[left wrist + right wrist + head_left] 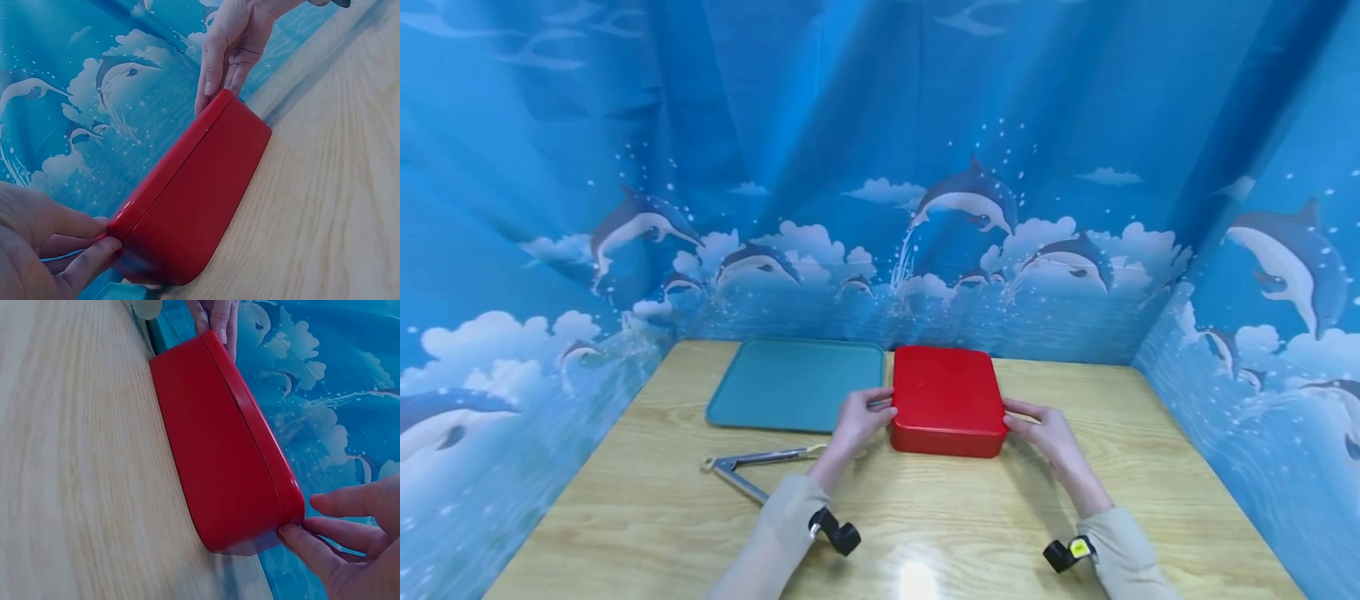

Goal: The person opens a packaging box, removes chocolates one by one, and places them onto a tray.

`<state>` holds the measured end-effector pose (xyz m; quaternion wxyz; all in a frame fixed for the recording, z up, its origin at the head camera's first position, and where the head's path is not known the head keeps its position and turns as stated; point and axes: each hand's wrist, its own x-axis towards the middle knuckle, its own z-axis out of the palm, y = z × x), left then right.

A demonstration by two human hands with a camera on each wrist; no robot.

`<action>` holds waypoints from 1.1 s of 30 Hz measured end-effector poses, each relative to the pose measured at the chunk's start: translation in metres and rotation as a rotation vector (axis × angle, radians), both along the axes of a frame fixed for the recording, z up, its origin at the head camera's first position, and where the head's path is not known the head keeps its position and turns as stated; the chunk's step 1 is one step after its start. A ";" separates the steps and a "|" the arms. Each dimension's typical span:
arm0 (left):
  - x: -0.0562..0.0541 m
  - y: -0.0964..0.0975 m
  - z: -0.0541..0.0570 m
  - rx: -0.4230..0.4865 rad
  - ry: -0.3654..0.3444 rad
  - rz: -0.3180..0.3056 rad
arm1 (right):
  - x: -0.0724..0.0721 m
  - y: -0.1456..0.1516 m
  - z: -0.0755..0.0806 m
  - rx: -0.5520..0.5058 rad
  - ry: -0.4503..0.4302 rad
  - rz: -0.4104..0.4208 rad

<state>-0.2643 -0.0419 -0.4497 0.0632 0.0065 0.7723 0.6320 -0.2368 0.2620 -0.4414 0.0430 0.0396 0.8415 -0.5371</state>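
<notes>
A red box [946, 442] with a fitted red lid [946, 387] stands on the table, the lid seated on it along a thin seam. At its left side, my left hand [859, 417] touches the lid's edge with thumb and fingertips, fairly straight. My right hand [1047, 432] rests its fingertips on the opposite side near the front corner. In the right wrist view, that hand's thumb [306, 547] lies at the seam, with the index finger [344, 501] extended beside the lid. The inside of the box is hidden.
Left of the box lies a teal tray [797, 383]. Metal tongs [752, 462] lie spread in front of it, partly covered by the left forearm. A blue dolphin-print curtain [850, 167] encloses the wooden table [955, 517] at the back and sides.
</notes>
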 end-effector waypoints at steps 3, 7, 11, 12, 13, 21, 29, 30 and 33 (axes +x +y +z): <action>0.005 -0.007 -0.001 -0.004 0.001 0.006 | 0.001 -0.006 0.000 -0.007 -0.002 0.008; 0.010 -0.012 -0.001 0.006 0.013 0.007 | 0.004 -0.010 -0.001 -0.018 0.000 0.016; 0.014 -0.015 -0.002 0.015 0.019 0.014 | 0.007 -0.014 0.000 -0.016 0.000 0.029; 0.014 -0.015 -0.002 0.018 0.016 0.017 | 0.008 -0.015 0.000 -0.017 -0.003 0.028; 0.015 -0.016 -0.002 0.019 0.017 0.017 | 0.009 -0.015 0.000 -0.019 -0.003 0.033; 0.024 -0.017 -0.004 0.017 0.010 0.007 | 0.020 -0.013 0.002 0.004 0.000 0.053; 0.033 -0.021 -0.003 -0.019 0.032 -0.016 | 0.025 -0.008 0.004 -0.035 -0.023 0.089; 0.033 -0.022 -0.003 -0.031 0.040 -0.016 | 0.024 -0.007 0.004 -0.050 -0.028 0.098; 0.030 -0.021 -0.002 -0.066 0.072 -0.013 | 0.020 -0.009 0.003 -0.067 -0.027 0.106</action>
